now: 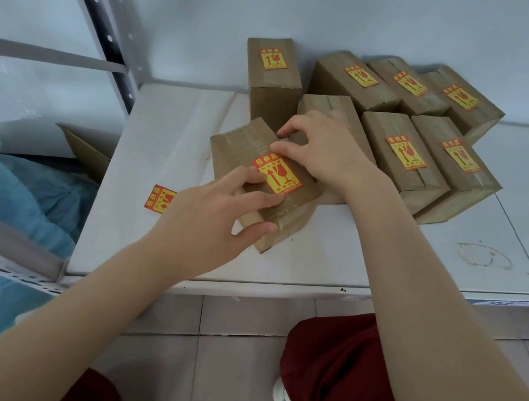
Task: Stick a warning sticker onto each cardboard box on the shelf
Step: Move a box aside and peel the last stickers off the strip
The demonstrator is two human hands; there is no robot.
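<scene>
A tilted cardboard box point(240, 148) sits near the front of the white shelf point(146, 147), with a red and yellow warning sticker point(278, 174) on its top. My left hand point(216, 213) grips this box's near corner, its fingers touching the sticker's lower edge. My right hand point(323, 147) rests across the box's far end and a box without a visible sticker point(337, 106) behind it, fingertips at the sticker's top corner. Several more boxes behind and to the right carry stickers, such as one box point(402, 153). A loose sticker point(160, 198) lies on the shelf, partly hidden by my left hand.
A grey metal shelf upright point(109, 33) rises at the left. An open carton with blue plastic point(33, 184) lies lower left. A tall upright stickered box point(272, 73) stands at the back. The shelf's front edge runs above a tiled floor point(229, 368). A stain ring point(483, 255) marks the right shelf.
</scene>
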